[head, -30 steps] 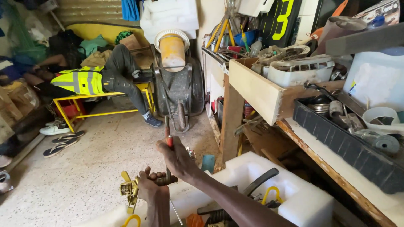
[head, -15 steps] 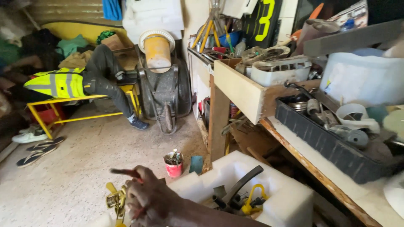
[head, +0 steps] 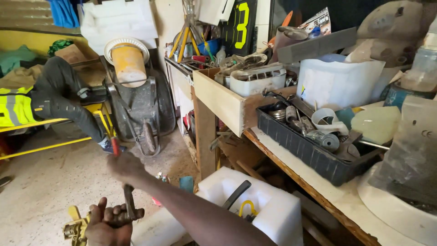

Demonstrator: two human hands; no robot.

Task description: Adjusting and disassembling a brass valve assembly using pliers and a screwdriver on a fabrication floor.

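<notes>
My left hand (head: 108,224) sits at the bottom left, closed around a dark metal part (head: 119,217) with a yellow brass fitting (head: 75,224) at its left side. Just above it my right hand (head: 125,166), blurred by motion, grips a red-handled tool (head: 115,146). The tool's dark shaft (head: 129,200) runs down into the part held by my left hand. My right forearm crosses the lower middle of the view.
A white foam box (head: 277,214) with a black-handled tool stands right of my arm. A cluttered workbench carries a black tray (head: 305,152) and an open wooden drawer (head: 218,98). A wheelbarrow (head: 141,107) and a person (head: 59,91) lying on a yellow frame are behind.
My right hand has risen from beside my left hand, and the red-handled tool has gone from lying level to standing upright in the part. The view has swung to the right.
</notes>
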